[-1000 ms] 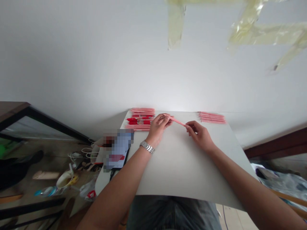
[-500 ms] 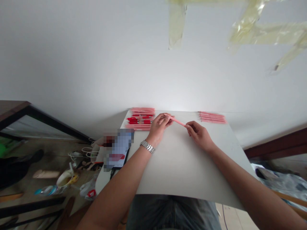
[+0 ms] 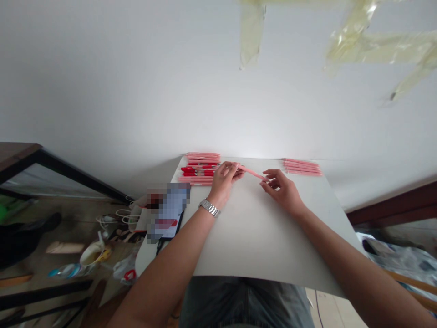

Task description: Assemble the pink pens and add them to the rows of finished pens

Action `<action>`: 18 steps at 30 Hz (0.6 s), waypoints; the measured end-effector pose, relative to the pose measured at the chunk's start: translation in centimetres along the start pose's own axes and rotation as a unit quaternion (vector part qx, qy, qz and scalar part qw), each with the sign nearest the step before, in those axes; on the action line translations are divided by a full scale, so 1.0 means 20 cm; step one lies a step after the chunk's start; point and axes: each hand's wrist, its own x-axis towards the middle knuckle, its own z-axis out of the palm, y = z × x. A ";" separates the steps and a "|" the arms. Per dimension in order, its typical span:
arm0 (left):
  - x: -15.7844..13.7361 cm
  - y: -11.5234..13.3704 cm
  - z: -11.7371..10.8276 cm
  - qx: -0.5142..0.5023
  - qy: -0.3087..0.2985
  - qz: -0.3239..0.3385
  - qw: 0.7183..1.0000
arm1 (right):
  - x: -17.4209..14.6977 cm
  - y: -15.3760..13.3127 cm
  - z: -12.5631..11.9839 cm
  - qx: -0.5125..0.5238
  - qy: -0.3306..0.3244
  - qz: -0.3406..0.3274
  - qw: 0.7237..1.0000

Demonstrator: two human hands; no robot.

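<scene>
- Fingers [image 3: 233, 170] of our left hand [image 3: 221, 184] pinch a pink pen [image 3: 252, 172], which we hold slanted over the bench [image 3: 259, 237].
- Our right hand [image 3: 286, 193] has its fingers parted around the other end; we cannot tell whether they touch it.
- Farther out, we see a pink row of pens [image 3: 302, 166] at right, pink and red pens [image 3: 204, 156] at left.

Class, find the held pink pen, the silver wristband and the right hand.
Held pink pen [image 3: 253, 172]: head view, middle of its barrel.
Silver wristband [image 3: 210, 208]: head view, central links.
Right hand [image 3: 284, 192]: head view, its middle.
</scene>
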 end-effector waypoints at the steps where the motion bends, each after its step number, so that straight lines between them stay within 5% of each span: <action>1: 0.00 0.00 0.00 0.001 -0.001 -0.001 1.000 | 0.00 0.00 0.00 -0.004 0.005 -0.005 1.000; 18: -0.01 0.02 -0.01 0.035 -0.040 0.019 0.998 | -0.01 -0.02 -0.01 -0.026 0.007 -0.003 1.000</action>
